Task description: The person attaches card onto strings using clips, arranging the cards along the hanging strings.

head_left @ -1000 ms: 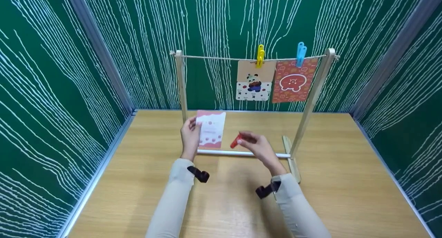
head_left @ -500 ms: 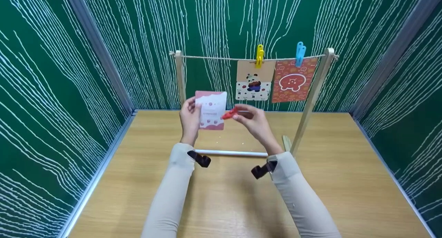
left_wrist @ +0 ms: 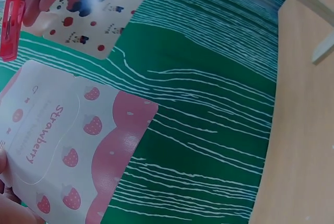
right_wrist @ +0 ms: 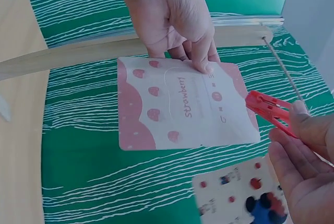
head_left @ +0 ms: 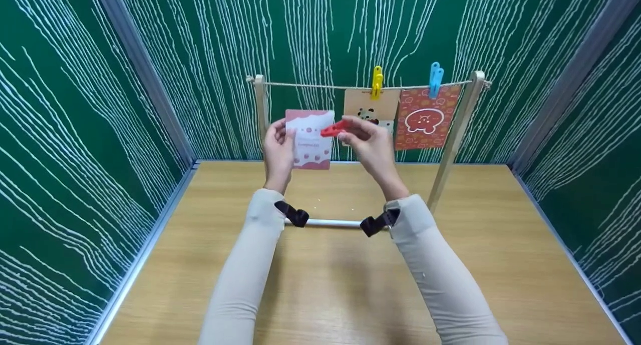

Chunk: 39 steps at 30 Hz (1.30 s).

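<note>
My left hand (head_left: 279, 147) pinches the left edge of a pink and white strawberry card (head_left: 313, 147), held upright below the string. In my right hand (head_left: 373, 144) is a red clothespin (head_left: 333, 129), gripped between thumb and fingers, its tip pointing left toward the card. The right wrist view shows the clothespin (right_wrist: 269, 110) close by the card's (right_wrist: 182, 104) upper edge; whether they touch I cannot tell. Behind the right hand hangs a panda card (head_left: 363, 102) under a yellow clothespin (head_left: 377, 82), partly hidden by the fingers.
A string (head_left: 305, 86) runs between two wooden posts (head_left: 453, 144) of a stand. A red card (head_left: 426, 117) hangs at its right end from a blue clothespin (head_left: 436, 79). The stand's white crossbar (head_left: 333, 223) lies low over the wooden table (head_left: 320, 285).
Both hands have risen toward the string, carrying the strawberry card and the red clothespin. The clothespin has turned more sideways and come nearer the card.
</note>
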Tool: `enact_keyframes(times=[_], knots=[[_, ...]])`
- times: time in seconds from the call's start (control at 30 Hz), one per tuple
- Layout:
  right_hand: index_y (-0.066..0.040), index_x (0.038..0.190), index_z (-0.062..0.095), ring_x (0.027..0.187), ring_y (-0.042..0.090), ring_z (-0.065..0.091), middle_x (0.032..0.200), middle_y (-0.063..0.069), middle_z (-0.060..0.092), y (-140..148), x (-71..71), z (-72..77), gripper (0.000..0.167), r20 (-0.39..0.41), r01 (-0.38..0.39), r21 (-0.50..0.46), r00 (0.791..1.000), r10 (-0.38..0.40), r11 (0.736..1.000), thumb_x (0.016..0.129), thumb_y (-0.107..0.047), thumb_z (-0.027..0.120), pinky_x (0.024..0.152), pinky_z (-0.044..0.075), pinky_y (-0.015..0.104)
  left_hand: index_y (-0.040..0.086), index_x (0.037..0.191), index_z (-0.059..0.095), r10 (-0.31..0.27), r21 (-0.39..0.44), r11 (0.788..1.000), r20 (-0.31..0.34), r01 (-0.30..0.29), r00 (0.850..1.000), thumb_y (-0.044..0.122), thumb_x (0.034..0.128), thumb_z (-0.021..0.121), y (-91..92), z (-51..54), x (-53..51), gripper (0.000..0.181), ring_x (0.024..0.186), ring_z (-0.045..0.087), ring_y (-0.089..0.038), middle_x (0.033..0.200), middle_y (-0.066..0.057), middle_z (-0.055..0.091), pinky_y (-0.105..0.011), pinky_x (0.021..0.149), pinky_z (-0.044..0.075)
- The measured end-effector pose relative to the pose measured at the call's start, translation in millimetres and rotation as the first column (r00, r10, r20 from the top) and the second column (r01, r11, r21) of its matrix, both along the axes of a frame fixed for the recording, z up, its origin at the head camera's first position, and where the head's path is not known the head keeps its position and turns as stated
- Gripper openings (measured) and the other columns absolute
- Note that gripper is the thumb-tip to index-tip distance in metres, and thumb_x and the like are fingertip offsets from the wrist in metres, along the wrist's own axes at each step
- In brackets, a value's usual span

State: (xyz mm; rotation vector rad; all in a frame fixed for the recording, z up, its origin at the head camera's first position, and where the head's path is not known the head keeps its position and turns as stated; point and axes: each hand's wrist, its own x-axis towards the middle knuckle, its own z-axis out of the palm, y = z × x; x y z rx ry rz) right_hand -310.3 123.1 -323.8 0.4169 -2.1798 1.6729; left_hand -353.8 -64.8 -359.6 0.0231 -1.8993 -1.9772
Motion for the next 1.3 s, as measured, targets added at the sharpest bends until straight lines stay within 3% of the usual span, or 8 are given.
enact_keyframes(times=[0.27, 0.7, 0.93, 1.3], knots=[[-0.004, 0.119, 0.067, 0.097, 0.019, 0.069, 0.110, 0.013, 0.071, -5.1, -3.7, 21.3, 0.034, -0.109, 0.041, -0.041, 0.993, -0.046, 0.998, 0.087, -0.013, 0.069, 0.086, 0.053, 0.021, 0.008, 0.127, 0.054, 0.017, 0.012, 1.000, -0.048, -0.017, 0.999, 0.010, 0.0968, 0.054, 4.4, 19.5, -7.0, 0.030, 0.101, 0.059, -0.018, 0.114, -0.011, 0.063, -0.027, 0.085, 0.051], [-0.006, 0.117, 0.068, 0.090, 0.012, 0.068, 0.108, 0.010, 0.072, -12.6, -9.5, 51.1, 0.031, -0.241, 0.082, -0.077, 0.965, -0.098, 0.994, 0.087, -0.012, 0.069, 0.082, 0.052, 0.020, 0.015, 0.130, 0.052, 0.016, 0.016, 1.000, -0.038, -0.015, 0.999, 0.017, 0.0974, 0.054, 5.6, 46.7, -6.2, 0.033, 0.107, 0.058, -0.015, 0.119, -0.005, 0.062, -0.023, 0.091, 0.050], [-0.008, 0.115, 0.069, 0.095, 0.014, 0.068, 0.110, 0.008, 0.072, -15.7, -13.9, 63.3, 0.029, -0.239, 0.113, -0.086, 0.962, -0.130, 0.990, 0.087, -0.013, 0.069, 0.087, 0.051, 0.020, 0.014, 0.130, 0.052, 0.024, 0.018, 1.000, -0.041, -0.023, 0.999, 0.016, 0.0969, 0.055, 6.0, 49.9, -6.3, 0.033, 0.106, 0.059, -0.015, 0.119, -0.006, 0.062, -0.023, 0.089, 0.051], [-0.009, 0.116, 0.070, 0.091, 0.016, 0.067, 0.110, 0.009, 0.072, -20.8, -22.9, 72.1, 0.028, -0.212, 0.154, -0.001, 0.966, -0.151, 0.988, 0.088, -0.012, 0.068, 0.086, 0.052, 0.019, 0.012, 0.128, 0.053, -0.005, 0.049, 0.999, -0.067, 0.009, 0.998, 0.013, 0.0971, 0.053, 3.3, 48.1, -8.2, 0.031, 0.107, 0.057, -0.016, 0.119, -0.007, 0.062, -0.025, 0.092, 0.048]])
